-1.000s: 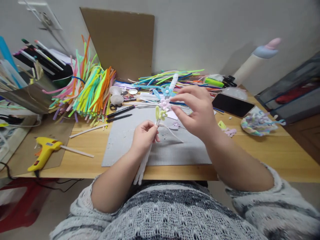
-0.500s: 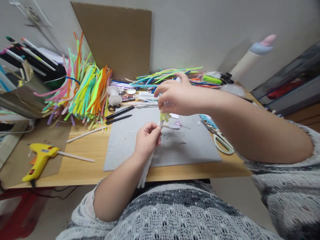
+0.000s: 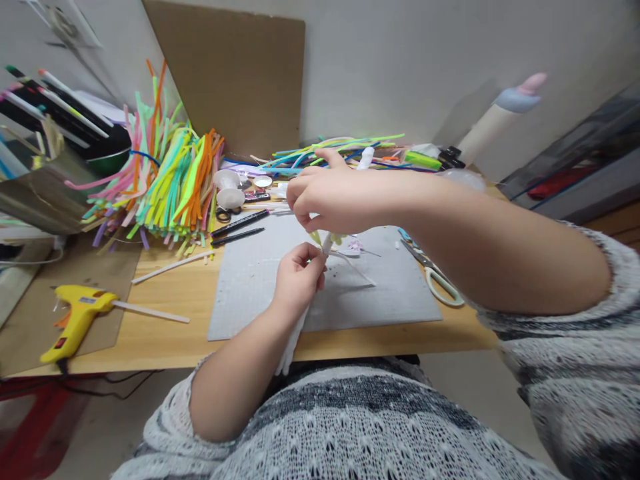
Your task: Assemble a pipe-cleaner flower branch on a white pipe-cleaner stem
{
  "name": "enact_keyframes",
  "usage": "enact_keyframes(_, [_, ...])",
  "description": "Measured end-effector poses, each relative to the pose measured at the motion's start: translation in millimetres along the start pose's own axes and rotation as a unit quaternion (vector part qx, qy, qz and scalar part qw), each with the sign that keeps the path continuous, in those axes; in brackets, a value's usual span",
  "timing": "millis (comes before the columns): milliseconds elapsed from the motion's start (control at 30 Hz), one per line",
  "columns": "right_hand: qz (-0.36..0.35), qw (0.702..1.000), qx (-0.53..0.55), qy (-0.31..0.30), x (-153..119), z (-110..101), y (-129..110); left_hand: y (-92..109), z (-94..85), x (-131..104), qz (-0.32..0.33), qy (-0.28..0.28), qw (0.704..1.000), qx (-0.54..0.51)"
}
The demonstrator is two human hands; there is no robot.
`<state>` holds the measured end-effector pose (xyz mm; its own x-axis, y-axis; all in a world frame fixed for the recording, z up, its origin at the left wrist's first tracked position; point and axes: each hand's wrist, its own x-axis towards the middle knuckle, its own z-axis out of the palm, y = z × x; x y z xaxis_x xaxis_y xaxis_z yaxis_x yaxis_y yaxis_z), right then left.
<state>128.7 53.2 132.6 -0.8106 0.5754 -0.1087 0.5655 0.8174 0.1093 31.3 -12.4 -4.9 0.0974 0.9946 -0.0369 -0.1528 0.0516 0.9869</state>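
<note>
My left hand [image 3: 300,277] is closed in a pinch round a bundle of white pipe cleaners [image 3: 293,343], whose lower ends hang past the table edge. Yellow-green fuzzy pieces [image 3: 338,239] show at the top of the bundle. Just above them, my right hand [image 3: 327,200] has its fingers curled down, the index finger raised. What its fingertips grip is hidden behind the hand. A thin pale stem [image 3: 355,270] sticks out to the right of the bundle. Beneath both hands lies a grey cutting mat [image 3: 260,293], with a small lilac flower-like piece [image 3: 355,245] on it.
A yellow glue gun [image 3: 83,320] lies at left, near a thick bunch of coloured pipe cleaners [image 3: 175,180]. Black pens [image 3: 240,227] lie at the mat's upper left; scissors [image 3: 443,283] are at its right edge. More pipe cleaners [image 3: 340,143] lie along the wall.
My right hand has shifted left and tilted, uncovering a white bottle-like tip behind it. The yellow-green pieces now show on both sides of the white stem. My left hand has barely moved.
</note>
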Motion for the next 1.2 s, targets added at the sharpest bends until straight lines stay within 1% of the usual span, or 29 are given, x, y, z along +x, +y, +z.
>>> enact_keyframes(167, [-0.028,0.999,-0.018,-0.015,10.4,2.9,-0.3,1.4,1.7,0.1,-0.011,0.003,1.000,-0.002])
enact_keyframes(233, [-0.018,0.999,-0.024,-0.025,10.7,0.6,-1.9,2.1,1.7,-0.3,-0.012,0.003,1.000,0.000])
enact_keyframes(367, [0.024,0.998,-0.030,-0.044,4.9,-6.7,-3.1,4.0,1.4,-1.6,-0.009,0.004,1.000,0.005])
enact_keyframes(467, [0.041,0.998,-0.011,-0.035,1.1,-6.0,1.6,4.3,1.5,-2.1,-0.008,0.002,1.000,0.005])
enact_keyframes(600, [0.016,1.000,0.006,-0.016,0.0,2.2,10.3,2.3,1.7,-1.6,-0.006,-0.003,1.000,0.002])
enact_keyframes(700, [0.006,1.000,0.014,-0.003,-2.9,4.1,12.3,1.9,1.8,-1.2,-0.010,-0.001,1.000,0.001])
enact_keyframes(867, [0.009,1.000,0.016,-0.011,-10.4,-1.4,15.4,8.6,2.7,-2.0,-0.038,-0.007,0.998,-0.043])
enact_keyframes(1000, [-0.025,0.999,0.038,0.016,-10.1,2.6,28.4,12.6,3.1,-2.1,-0.059,-0.031,0.995,-0.081])
enact_keyframes(1100, [-0.031,0.998,0.045,0.023,-6.6,7.2,36.6,11.7,2.8,-1.1,-0.059,-0.044,0.992,-0.104])
enact_keyframes(1167, [-0.021,0.998,0.044,0.026,-5.9,5.6,36.2,10.4,2.3,-0.7,-0.054,-0.046,0.992,-0.108])
enact_keyframes(1200, [-0.013,0.998,0.045,0.038,-7.1,2.6,33.7,9.9,1.9,-0.6,-0.051,-0.045,0.992,-0.110])
